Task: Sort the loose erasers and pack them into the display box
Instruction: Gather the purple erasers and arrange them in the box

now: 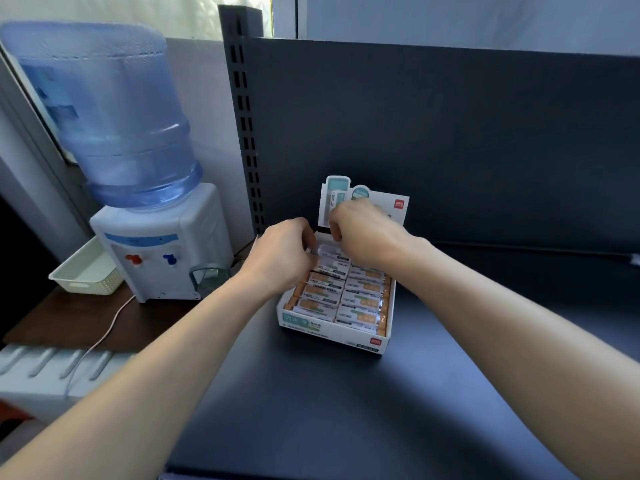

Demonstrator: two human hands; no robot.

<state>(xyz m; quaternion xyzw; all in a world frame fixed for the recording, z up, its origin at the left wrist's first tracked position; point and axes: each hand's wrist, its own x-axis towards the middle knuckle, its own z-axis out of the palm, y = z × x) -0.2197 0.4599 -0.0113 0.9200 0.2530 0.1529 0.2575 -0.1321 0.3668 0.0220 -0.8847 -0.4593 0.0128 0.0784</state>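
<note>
A white display box point(332, 332) stands on the dark shelf point(346, 410), its printed header card point(398, 206) upright at the back. Two rows of wrapped erasers point(360, 303) with orange ends fill it. My left hand point(280, 251) and my right hand point(363, 230) both reach over the back of the box. Their fingertips pinch a wrapped eraser point(327, 251) in the back row. The fingertips themselves are partly hidden behind the knuckles.
A dark back panel point(450, 150) rises right behind the box, with a slotted upright point(246, 133) at its left. Left of the shelf stand a water dispenser point(156, 258) with a blue bottle and a cream basket point(86, 275) on a brown table.
</note>
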